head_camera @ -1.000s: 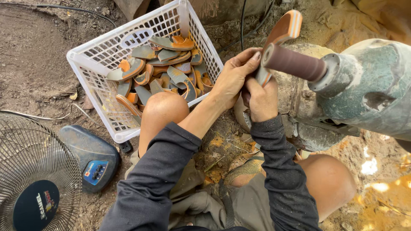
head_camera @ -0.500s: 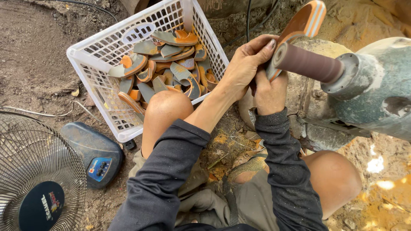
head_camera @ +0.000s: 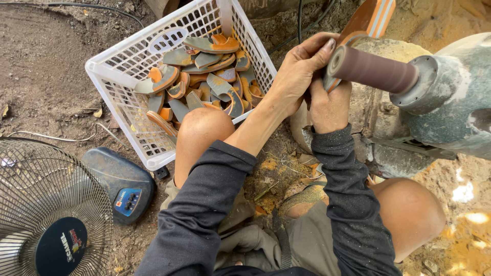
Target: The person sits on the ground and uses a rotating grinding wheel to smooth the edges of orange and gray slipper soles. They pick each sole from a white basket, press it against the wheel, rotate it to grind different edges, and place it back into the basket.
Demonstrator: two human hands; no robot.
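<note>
Nearest the camera, the person's bent knees and dark sleeves filled the lower middle, above a patch of dirt ground (head_camera: 46, 76). At the bottom left corner of the ground stood an electric fan (head_camera: 48, 220), its wire cage beside its blue base with small buttons.

Farther out, between the knees and the machine, both hands met at a brown sanding drum (head_camera: 372, 69). The right hand (head_camera: 330, 105) sat under the drum, fingers curled shut around the lower end of an orange shoe sole (head_camera: 371, 20); how tightly they closed could not be told, since the drum hid the fingertips. The left hand (head_camera: 296, 71) lay over it from the left, fingers bent and pressed on the sole, one fingertip touching the drum's end. The sole stood tilted, its striped upper end rising to the top edge behind the drum. The drum stuck out of a grey-green motor housing (head_camera: 450, 97) at the right edge.

Farthest away, toward the top left, a white plastic basket (head_camera: 123, 61) sat tilted on the ground, holding a heap of orange and grey sole pieces (head_camera: 204, 82).
</note>
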